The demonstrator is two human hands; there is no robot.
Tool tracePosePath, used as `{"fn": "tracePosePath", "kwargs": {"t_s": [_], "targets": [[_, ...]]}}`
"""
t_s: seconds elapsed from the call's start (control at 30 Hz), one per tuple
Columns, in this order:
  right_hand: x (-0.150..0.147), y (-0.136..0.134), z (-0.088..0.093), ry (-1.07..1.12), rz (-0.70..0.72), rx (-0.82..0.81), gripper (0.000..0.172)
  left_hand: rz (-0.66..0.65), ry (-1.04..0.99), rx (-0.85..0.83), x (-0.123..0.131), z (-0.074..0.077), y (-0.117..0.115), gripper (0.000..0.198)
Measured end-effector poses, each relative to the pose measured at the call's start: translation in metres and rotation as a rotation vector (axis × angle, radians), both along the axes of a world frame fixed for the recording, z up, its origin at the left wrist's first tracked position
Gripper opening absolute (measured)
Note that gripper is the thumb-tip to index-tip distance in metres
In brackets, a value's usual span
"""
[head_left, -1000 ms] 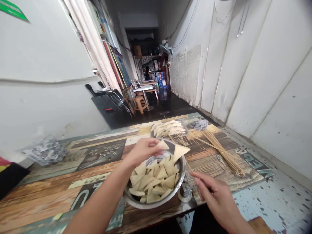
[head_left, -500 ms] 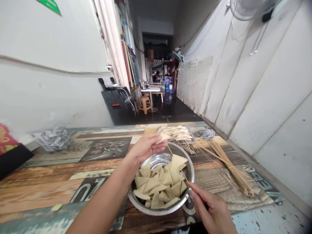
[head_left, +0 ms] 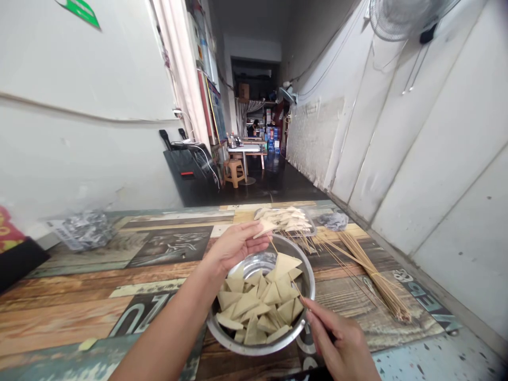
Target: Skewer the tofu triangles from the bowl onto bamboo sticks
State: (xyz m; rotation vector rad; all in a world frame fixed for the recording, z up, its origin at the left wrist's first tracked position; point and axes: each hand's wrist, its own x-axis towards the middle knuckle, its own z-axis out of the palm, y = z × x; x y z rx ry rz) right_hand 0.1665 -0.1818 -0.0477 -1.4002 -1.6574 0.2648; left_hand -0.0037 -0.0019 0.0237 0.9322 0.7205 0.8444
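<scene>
My left hand (head_left: 237,246), above the far side of the bowl, pinches a pale tofu triangle (head_left: 265,228) between thumb and fingers. My right hand (head_left: 337,330), at the bowl's near right rim, grips the lower end of a thin wooden skewer (head_left: 297,289). The skewer slants up and left toward the triangle in my left hand. Partway along, a second tofu triangle (head_left: 286,264) covers it and seems threaded on. Below, the round metal bowl (head_left: 310,270) holds many loose tofu triangles (head_left: 248,304).
Behind the bowl, a clear tray (head_left: 313,228) carries skewered pieces (head_left: 283,217). To its right lie a crumpled grey plastic bag (head_left: 334,220) and a bundle of skewers (head_left: 377,280). A bag of small packets (head_left: 89,228) sits far left on the wood-patterned table (head_left: 166,272).
The view has shifted slightly. Both hands keep nearly the same grip and place, with the skewer and triangles between them hardly moved.
</scene>
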Motion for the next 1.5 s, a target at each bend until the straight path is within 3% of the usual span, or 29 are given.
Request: {"fn": "tracePosePath", "kwargs": {"t_s": [0.27,0.63,1.13,1.5], "targets": [[-0.004,0.001,-0.003,0.024,0.001,0.004,0.03,0.072,0.011,0.009,0.003,0.002,-0.007,0.028],[-0.015,0.004,-0.005,-0.026,0.036,0.139,0.026,0.107,0.012,-0.011,-0.001,0.001,-0.003,0.012],[-0.022,0.014,-0.006,-0.124,0.025,0.277,0.027,0.209,-0.124,-0.083,-0.003,-0.002,0.0,0.011],[-0.026,0.019,0.0,-0.128,-0.002,0.248,0.027,0.196,-0.147,-0.075,-0.004,-0.004,-0.002,0.01]]}}
